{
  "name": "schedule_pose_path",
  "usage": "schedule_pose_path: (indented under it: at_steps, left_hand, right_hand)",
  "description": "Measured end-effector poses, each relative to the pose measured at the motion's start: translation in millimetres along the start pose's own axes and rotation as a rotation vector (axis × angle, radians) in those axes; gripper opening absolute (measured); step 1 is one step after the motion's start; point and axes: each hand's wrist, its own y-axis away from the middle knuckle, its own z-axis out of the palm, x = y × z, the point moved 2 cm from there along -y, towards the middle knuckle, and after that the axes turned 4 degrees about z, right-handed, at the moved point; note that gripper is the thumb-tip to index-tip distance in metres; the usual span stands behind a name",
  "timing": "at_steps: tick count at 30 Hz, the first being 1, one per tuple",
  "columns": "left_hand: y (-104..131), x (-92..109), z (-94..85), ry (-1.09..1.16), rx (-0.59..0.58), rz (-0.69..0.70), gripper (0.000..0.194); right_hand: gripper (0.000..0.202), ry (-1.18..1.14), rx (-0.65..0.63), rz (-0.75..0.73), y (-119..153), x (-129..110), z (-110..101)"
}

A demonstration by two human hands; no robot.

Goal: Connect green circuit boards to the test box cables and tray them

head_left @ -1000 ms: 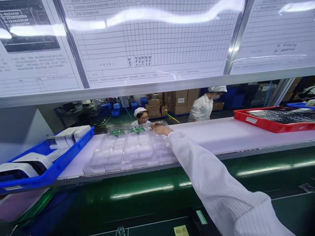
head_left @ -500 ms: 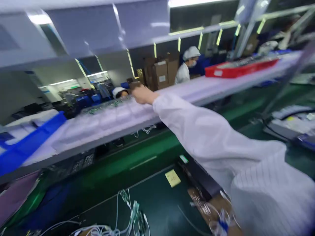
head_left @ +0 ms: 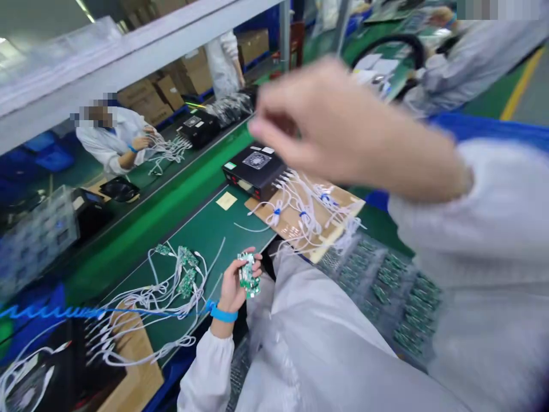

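Note:
Low in front of my lap, my left hand [head_left: 232, 289] has its fingers around green circuit boards [head_left: 249, 276]; how many is unclear. A blue strap circles that wrist. My right hand [head_left: 319, 117] is raised high and close to the camera, smeared by motion. Its fingers look curled, but whether anything is between them does not show. Behind and below it stands a black box with a fan [head_left: 254, 166], with white cables [head_left: 305, 209] plugged in along its side. More circuit boards on cables [head_left: 187, 269] lie on the green bench [head_left: 214, 226] to the left.
Trays of green boards [head_left: 388, 277] lie at my right. A second black box [head_left: 72, 349] with white cables sits at lower left, near a coiled blue cord [head_left: 55, 312]. A yellow note [head_left: 226, 200] is on the bench. Across the bench a co-worker [head_left: 115, 134] handles cables.
My right hand has come back from the raised shelf toward me. The view has swung down and right, bringing my left hand with the circuit boards and my lap into sight.

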Motion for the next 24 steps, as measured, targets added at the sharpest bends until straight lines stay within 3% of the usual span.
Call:
schedule_pose_path:
  at_steps: [2,3,5,8,9,11,16,21,24]
  left_hand:
    - [8.4,-18.4,30.9,-0.131,-0.026,0.044,0.046]
    - [11.5,-28.4,45.1,-0.197,-0.04,0.058,0.048]
    - [14.1,-48.7,70.3,-0.301,-0.082,0.064,0.053]
    - [10.8,-75.7,97.9,-0.43,-0.194,0.028,0.055]
    - [8.8,-82.7,104.1,-0.483,-0.236,0.023,0.053]
    - [4.8,-93.0,112.2,-0.621,-0.322,0.035,0.049]
    - [-4.9,-103.3,113.1,-1.003,-0.464,0.08,0.045]
    - [-18.3,-107.2,87.2,-1.196,-0.437,0.096,0.05]
    - [-25.4,-107.5,65.3,-1.226,-0.42,0.041,0.059]
  right_hand:
    - [0.033,0.026,-0.059,0.097,90.5,39.1,27.9]
    - [0.035,-0.132,-0.119,0.21,127.3,62.7,48.8]
    - [0.052,-0.564,-0.204,0.374,184.8,108.8,95.8]
    - [0.069,-1.303,-0.185,0.477,236.3,155.2,155.8]
    - [0.067,-1.446,-0.144,0.46,245.5,162.8,168.2]
    - [0.06,-1.521,-0.102,0.423,254.9,171.2,181.5]
    - [0.058,-1.364,-0.201,0.449,257.0,197.6,187.8]
    - [0.063,-1.53,-0.335,0.472,251.5,214.8,225.4]
    - [0.062,-1.505,-0.391,0.442,248.2,221.7,247.9]
